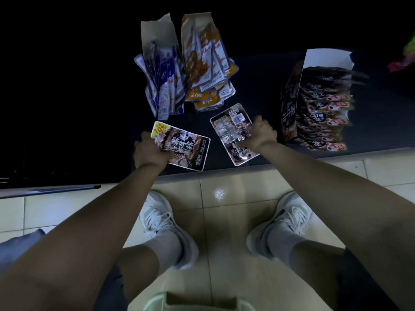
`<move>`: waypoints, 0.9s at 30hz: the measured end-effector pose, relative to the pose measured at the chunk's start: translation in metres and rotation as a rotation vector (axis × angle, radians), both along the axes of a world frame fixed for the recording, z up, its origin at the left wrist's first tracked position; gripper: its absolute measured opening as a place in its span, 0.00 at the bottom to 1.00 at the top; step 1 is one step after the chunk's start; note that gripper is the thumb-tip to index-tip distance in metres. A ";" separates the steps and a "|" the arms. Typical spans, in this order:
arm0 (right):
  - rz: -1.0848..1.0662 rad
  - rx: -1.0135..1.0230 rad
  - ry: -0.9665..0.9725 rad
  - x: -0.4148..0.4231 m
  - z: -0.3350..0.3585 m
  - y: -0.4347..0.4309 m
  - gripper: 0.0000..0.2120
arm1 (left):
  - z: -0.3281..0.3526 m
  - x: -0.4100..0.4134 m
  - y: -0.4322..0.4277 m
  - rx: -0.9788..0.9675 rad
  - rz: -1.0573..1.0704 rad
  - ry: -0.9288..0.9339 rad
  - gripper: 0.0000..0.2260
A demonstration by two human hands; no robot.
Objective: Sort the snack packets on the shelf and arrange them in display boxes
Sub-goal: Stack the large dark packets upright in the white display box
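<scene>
Left hand grips a glossy front-up packet — right hand, a crinkly barcode-side packet.

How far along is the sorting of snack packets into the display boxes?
Three display boxes look filled: the blue packets box, the orange packets box and the dark packets box. In hand: the left hand grips a 10% packet, the right hand a face-down packet. Left: boxing those two, probably with the dark ones.
</scene>
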State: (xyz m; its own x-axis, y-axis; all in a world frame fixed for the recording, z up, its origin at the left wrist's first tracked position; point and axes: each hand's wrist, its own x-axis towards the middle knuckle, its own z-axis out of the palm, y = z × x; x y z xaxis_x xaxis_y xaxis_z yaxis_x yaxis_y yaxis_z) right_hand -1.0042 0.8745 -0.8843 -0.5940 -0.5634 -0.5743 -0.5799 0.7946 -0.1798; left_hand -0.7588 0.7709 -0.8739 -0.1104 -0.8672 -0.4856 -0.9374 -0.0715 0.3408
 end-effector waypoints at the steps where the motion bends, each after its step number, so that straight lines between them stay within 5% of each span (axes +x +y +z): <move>1: -0.048 -0.067 -0.083 -0.002 0.002 0.001 0.30 | 0.002 0.002 -0.001 -0.019 -0.014 0.047 0.28; 3: -0.155 -0.225 -0.272 -0.005 0.009 0.003 0.09 | 0.009 0.004 -0.001 -0.046 -0.051 0.123 0.24; 4: -0.187 -0.280 -0.346 -0.008 0.013 0.005 0.08 | 0.014 0.003 -0.001 -0.053 -0.068 0.154 0.22; 8: -0.228 -0.426 -0.438 -0.011 0.047 0.013 0.06 | 0.035 -0.002 0.005 -0.013 -0.046 0.308 0.17; 11: -0.319 -0.552 -0.557 -0.005 0.077 0.026 0.25 | 0.050 -0.003 0.008 0.068 -0.007 0.466 0.13; 14: -0.347 -0.607 -0.642 0.001 0.102 0.039 0.12 | 0.075 -0.006 0.014 0.169 0.017 0.573 0.10; 17: -0.373 -0.579 -0.762 0.005 0.124 0.051 0.15 | 0.096 -0.009 0.022 0.214 0.040 0.636 0.13; 20: -0.291 -0.575 -0.722 0.008 0.142 0.060 0.06 | 0.109 -0.008 0.027 0.237 0.103 0.700 0.19; 27: -0.468 -0.706 -0.657 0.020 0.171 0.065 0.10 | 0.128 -0.014 0.034 0.310 0.214 0.792 0.12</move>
